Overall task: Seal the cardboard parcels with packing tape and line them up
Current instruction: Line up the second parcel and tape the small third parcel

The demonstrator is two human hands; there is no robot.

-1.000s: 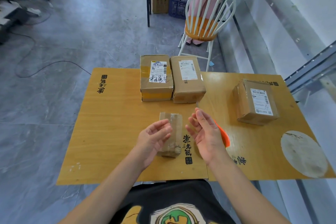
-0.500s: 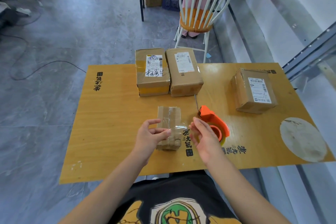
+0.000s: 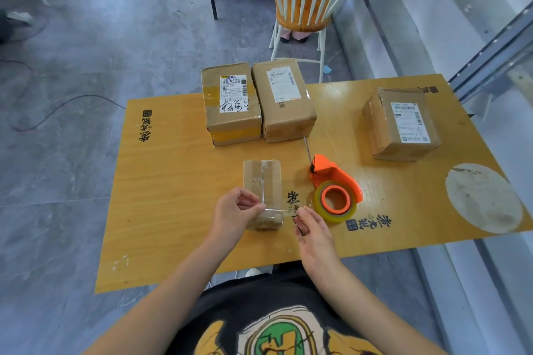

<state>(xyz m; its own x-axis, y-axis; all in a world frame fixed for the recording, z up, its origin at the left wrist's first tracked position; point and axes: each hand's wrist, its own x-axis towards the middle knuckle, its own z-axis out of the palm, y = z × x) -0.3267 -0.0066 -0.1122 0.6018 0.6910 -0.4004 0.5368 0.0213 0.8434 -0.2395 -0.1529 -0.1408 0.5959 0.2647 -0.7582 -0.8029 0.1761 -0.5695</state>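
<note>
Left hand (image 3: 235, 212) is pinching one end of a clear tape strip (image 3: 278, 206) at the near end of the small cardboard parcel (image 3: 262, 181); right hand (image 3: 313, 232) is pinching the strip's other end just right of that parcel, fingers closed on it. Strip is stretching between the two hands across the parcel's near end; whether it is touching the cardboard there is unclear. Small parcel is lying on the wooden table (image 3: 173, 196), centre-front, already showing tape along its top. Orange tape dispenser (image 3: 336, 190) with its roll is sitting on the table just right of the right hand. Two labelled parcels are standing side by side at the far edge, touching: handwritten-label parcel (image 3: 230, 104), plain-label parcel (image 3: 284, 101). Squarish parcel (image 3: 401, 122) is sitting well apart at the right. White spindle chair (image 3: 305, 3) is standing behind the table.
</note>
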